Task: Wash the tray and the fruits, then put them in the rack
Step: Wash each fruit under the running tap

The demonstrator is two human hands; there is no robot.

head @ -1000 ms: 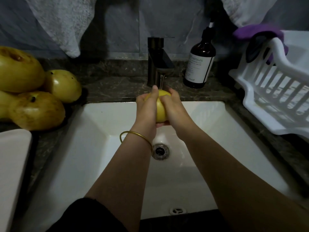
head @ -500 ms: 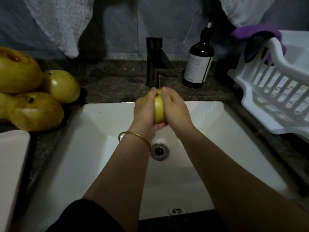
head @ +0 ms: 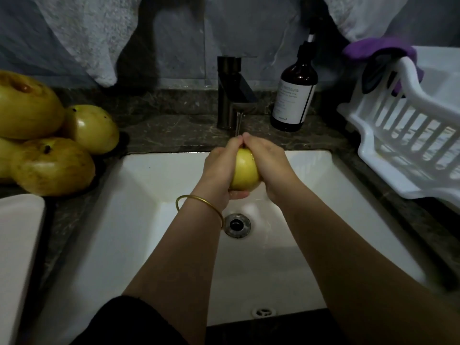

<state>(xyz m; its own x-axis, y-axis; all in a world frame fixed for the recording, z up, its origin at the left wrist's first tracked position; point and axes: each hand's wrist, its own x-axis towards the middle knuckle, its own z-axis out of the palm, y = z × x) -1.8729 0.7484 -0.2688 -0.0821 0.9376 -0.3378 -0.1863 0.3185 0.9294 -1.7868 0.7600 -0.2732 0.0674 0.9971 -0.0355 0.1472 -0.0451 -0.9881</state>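
Bearings are taken from the held fruit as dial centre.

The yellow fruit [head: 245, 170] is over the back half of the white sink [head: 149, 220], directly under the thin water stream [head: 238, 125] from the dark metal faucet [head: 232, 93] at 12 o'clock. The left hand [head: 219, 168] and right hand [head: 267, 163] are cupped round it from either side, fingers curled over its top, fingertips meeting under the stream. The fruit is smooth, round and glossy with wet. A thin gold bangle [head: 199, 202] hangs loose on the left wrist.

At 6 o'clock, below the hands, a round metal drain [head: 237, 224] sits in the basin floor. The basin is rectangular, glazed, with sloping walls.

At 9 o'clock a heap of yellow fruits [head: 52, 165], blemished with dark specks, rests on the dark veined stone counter [head: 174, 130]. At 8 o'clock lies a white smooth slab [head: 17, 245], cut off by the frame edge; what it is cannot be told.

At 1 o'clock stands a brown pump bottle [head: 293, 93] with a pale label. At 3 o'clock sits the white slatted plastic rack [head: 398, 145], a purple cloth [head: 378, 47] draped over its far rim. Terry towels [head: 82, 33] hang at 11 and 1 o'clock against the wall.
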